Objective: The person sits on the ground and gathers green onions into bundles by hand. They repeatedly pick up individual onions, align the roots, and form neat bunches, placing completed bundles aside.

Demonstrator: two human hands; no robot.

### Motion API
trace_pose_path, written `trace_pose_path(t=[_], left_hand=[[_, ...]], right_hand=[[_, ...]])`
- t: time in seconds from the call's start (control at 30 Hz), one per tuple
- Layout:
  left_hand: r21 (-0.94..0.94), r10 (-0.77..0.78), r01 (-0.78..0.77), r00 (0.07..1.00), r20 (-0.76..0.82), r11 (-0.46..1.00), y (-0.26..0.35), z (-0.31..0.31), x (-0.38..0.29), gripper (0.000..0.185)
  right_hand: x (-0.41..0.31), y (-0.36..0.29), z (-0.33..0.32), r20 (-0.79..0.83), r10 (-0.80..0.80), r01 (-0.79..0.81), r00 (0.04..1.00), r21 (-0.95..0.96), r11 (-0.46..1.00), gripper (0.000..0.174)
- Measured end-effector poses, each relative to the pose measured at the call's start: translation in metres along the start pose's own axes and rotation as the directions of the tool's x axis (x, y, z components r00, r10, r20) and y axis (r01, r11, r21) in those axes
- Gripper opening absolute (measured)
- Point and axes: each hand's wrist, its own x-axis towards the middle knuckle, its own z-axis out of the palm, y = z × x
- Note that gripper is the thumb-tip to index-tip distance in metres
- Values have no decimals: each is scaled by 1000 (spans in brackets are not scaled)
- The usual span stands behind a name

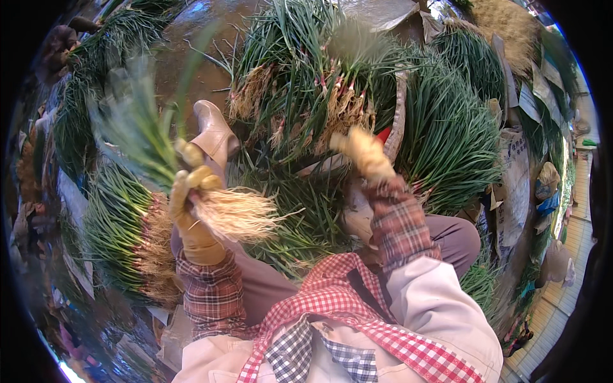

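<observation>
My left hand (196,191), in a yellowish glove, is closed around a bunch of green onions (239,210); its pale roots point right and its leaves, blurred, rise to the upper left. My right hand (366,153), gloved too and blurred by motion, is at the near edge of a large heap of green onions (306,62) with reddish stem bases and tan roots. Whether its fingers hold anything cannot be told. Left of my left hand lies a stack of onion bunches (119,230), roots facing right. Loose green leaves (306,206) lie between my legs.
Another green onion pile (445,124) stands at the right, beside a pale curved strip (396,115). A rubber boot (213,129) rests on wet brown ground. Printed sacking (515,186) lies at the right. Another person (60,48) is at the upper left, among more onions.
</observation>
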Motion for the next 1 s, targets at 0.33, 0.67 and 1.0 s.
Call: trace_pose_path(t=[0.33,0.67,1.0], left_hand=[[245,-281,333,933,-225,910,-43,-8,8,41],[230,-605,663,747,-277,713,-107,-49,-8,32],[293,-501,641,751,-430,709,-94,-43,-24,29]], right_hand=[[6,-17,-33,-464,253,-62,849,388,920,27],[-160,-41,6,-481,-545,726,687,413,551,8],[-89,-81,20,-102,-128,162,987,725,670,45]])
